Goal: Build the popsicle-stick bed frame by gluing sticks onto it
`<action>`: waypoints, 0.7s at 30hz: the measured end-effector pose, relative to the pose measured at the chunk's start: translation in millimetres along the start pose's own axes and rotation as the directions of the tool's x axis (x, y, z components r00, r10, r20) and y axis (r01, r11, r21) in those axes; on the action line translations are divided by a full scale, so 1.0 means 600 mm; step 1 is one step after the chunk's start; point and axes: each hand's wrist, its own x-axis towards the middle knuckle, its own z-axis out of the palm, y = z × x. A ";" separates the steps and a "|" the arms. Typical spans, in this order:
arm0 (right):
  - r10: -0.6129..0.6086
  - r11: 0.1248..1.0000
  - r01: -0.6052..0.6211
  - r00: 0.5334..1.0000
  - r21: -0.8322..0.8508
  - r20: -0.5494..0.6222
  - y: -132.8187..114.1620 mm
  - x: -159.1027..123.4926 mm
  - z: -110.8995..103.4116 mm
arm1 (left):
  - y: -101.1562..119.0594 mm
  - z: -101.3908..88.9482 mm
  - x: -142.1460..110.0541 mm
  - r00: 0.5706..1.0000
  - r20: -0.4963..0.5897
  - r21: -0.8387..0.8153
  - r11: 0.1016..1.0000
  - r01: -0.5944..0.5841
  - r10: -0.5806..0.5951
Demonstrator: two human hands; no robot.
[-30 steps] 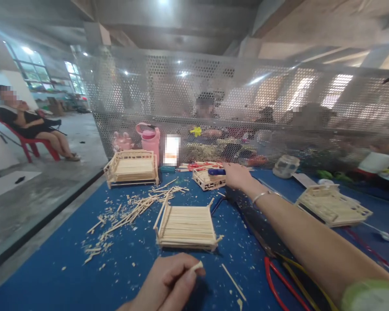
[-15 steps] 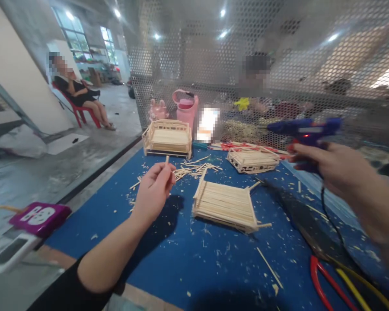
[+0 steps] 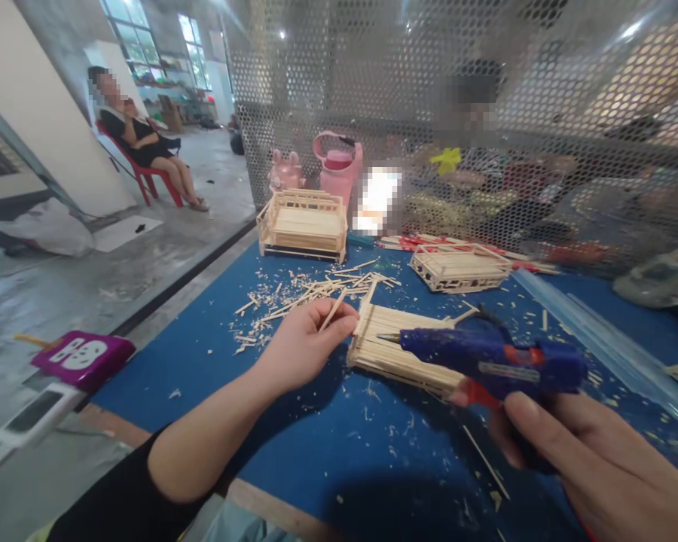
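Note:
My left hand is closed on a thin wooden stick, which sticks up between thumb and fingers. Its fingertips are at the left end of a small slatted wooden model lying on the blue tabletop. My right hand grips a blue hot glue gun by the handle, a finger at its red trigger. The metal nozzle points left, over the model's slats and close to my left fingertips. The gun hides the model's right part.
Behind stand a bench-like stick model and a lower stick model. Loose sticks and scraps litter the blue table. A pink bottle and perforated metal screen are farther back. A person sits at left.
My right hand has brought the glue gun down and left over the slatted model. My left hand has moved right with the stick to the model's left end.

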 end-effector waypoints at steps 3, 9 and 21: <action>-0.008 1.000 0.008 1.000 0.027 0.015 -0.019 0.017 0.010 | -0.004 0.001 0.001 1.000 -0.013 -0.022 1.000 -0.016 0.015; -0.019 0.999 0.019 1.000 0.038 0.006 -0.009 0.013 0.021 | -0.010 0.003 0.003 1.000 -0.027 0.024 1.000 -0.005 0.005; -0.010 0.999 0.011 0.999 0.036 -0.033 -0.003 0.011 0.032 | -0.014 0.006 -0.001 0.999 -0.044 -0.016 1.000 -0.025 0.024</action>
